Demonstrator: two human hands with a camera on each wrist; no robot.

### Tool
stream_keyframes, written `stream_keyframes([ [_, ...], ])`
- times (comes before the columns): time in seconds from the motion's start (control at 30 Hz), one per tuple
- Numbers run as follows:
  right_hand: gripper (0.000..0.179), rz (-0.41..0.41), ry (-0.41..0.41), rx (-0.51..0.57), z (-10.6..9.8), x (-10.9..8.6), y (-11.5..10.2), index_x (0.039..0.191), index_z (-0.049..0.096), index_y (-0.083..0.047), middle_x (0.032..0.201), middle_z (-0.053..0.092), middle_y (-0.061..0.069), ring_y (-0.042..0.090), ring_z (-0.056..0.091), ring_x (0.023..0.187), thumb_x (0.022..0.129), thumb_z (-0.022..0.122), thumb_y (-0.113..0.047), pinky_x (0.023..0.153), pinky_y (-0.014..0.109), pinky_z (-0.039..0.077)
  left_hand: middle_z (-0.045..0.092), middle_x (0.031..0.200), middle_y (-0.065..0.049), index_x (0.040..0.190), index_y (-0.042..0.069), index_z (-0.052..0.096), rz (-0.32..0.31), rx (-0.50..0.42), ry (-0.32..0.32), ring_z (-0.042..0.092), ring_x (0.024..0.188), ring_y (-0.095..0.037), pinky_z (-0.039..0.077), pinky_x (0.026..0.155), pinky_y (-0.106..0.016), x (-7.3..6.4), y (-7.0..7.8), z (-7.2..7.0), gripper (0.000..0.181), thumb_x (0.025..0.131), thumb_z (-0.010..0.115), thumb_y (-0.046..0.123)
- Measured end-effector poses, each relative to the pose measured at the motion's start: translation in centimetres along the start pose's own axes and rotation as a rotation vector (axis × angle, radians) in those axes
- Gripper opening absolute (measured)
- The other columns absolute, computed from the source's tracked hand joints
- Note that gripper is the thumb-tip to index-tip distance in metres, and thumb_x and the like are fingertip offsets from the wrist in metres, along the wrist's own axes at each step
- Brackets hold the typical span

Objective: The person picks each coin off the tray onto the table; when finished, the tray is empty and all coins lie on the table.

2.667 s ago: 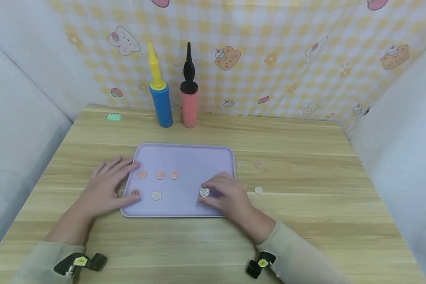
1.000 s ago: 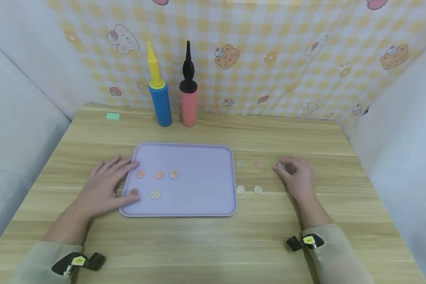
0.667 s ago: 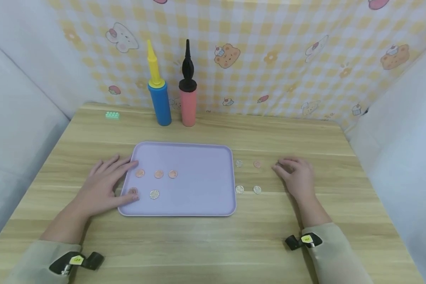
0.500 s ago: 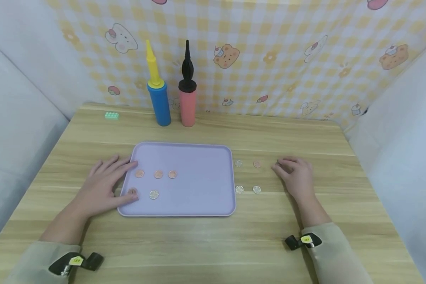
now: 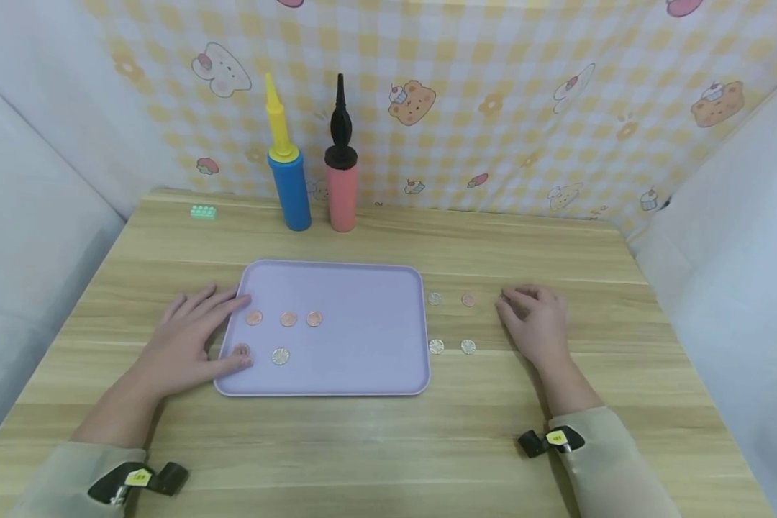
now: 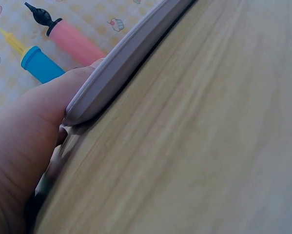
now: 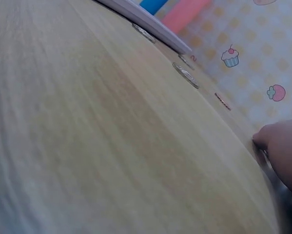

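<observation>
A lilac tray [image 5: 362,324] lies on the table. My left hand [image 5: 188,345] rests spread over its left rim, fingers straight. The left thumb reaches over a copper coin [image 5: 242,349], partly hiding it. Also on the tray are a silver coin [image 5: 280,356] and three copper coins [image 5: 288,319]. To the right of the tray my right hand [image 5: 537,324] is low at the tabletop, thumb and forefinger pinching a silver coin [image 5: 501,296], of which only a sliver shows. Beside that hand lie a copper coin [image 5: 468,300] and three silver coins [image 5: 468,347].
Behind the tray stand a blue hand pump [image 5: 291,194] with a yellow nozzle and a pink hand pump [image 5: 342,198] with a black nozzle. A mint toy brick [image 5: 203,211] sits at the table's back left. Behind the table hangs a yellow checked cloth [image 5: 492,144].
From above the tray, my right hand has carried a silver coin right to the tabletop beyond the other coins. Lately it has barely shifted. My left hand has stayed on the tray's rim.
</observation>
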State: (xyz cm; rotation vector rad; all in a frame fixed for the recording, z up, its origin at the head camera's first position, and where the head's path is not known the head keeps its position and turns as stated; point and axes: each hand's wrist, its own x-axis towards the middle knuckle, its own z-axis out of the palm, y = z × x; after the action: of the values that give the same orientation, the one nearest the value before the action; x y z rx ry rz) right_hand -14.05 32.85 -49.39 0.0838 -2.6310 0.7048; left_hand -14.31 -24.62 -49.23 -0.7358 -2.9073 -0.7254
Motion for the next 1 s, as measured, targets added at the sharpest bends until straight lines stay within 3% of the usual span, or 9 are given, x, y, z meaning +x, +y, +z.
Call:
stream_keyframes([
  [0.2,0.024,-0.031,0.062,0.016,0.4,0.4,-0.1,0.111,0.081,0.0,0.117,0.073,0.023,0.046,0.058,0.113,0.093,0.082,-0.017,0.097,0.059,0.039,0.044,0.167,-0.015,0.158,0.021,0.052,0.002,-0.002,0.01,0.026,0.155,-0.052,0.003,0.123,-0.075,0.2,-0.2,0.0,0.096,0.077,0.089,0.058],
  [0.47,0.027,-0.235,0.162,0.004,2.1,1.0,-1.8,0.102,0.081,0.0,0.11,0.075,0.022,0.046,0.062,0.109,0.087,0.088,-0.021,0.096,0.06,0.042,0.044,0.166,-0.014,0.159,0.021,0.052,-0.013,-0.003,0.01,0.027,0.155,-0.051,0.002,0.124,-0.073,0.1,-0.3,0.1,0.103,0.073,0.091,0.061],
  [0.73,0.016,-0.333,0.229,-0.024,3.7,1.5,-5.3,0.093,0.084,-0.004,0.099,0.079,0.016,0.043,0.068,0.097,0.086,0.082,-0.018,0.09,0.058,0.05,0.044,0.166,-0.015,0.161,0.022,0.049,-0.013,-0.005,0.007,0.026,0.155,-0.051,0.001,0.124,-0.073,0.0,-0.4,0.1,0.106,0.072,0.092,0.061],
  [1.0,0.015,-0.415,0.175,0.007,6.3,1.9,-9.9,0.09,0.084,-0.008,0.098,0.079,0.01,0.036,0.069,0.097,0.088,0.08,-0.022,0.084,0.054,0.053,0.044,0.166,-0.014,0.161,0.021,0.05,-0.009,-0.018,0.016,0.027,0.155,-0.051,0.001,0.124,-0.072,0.1,-0.3,0.2,0.109,0.069,0.094,0.061],
])
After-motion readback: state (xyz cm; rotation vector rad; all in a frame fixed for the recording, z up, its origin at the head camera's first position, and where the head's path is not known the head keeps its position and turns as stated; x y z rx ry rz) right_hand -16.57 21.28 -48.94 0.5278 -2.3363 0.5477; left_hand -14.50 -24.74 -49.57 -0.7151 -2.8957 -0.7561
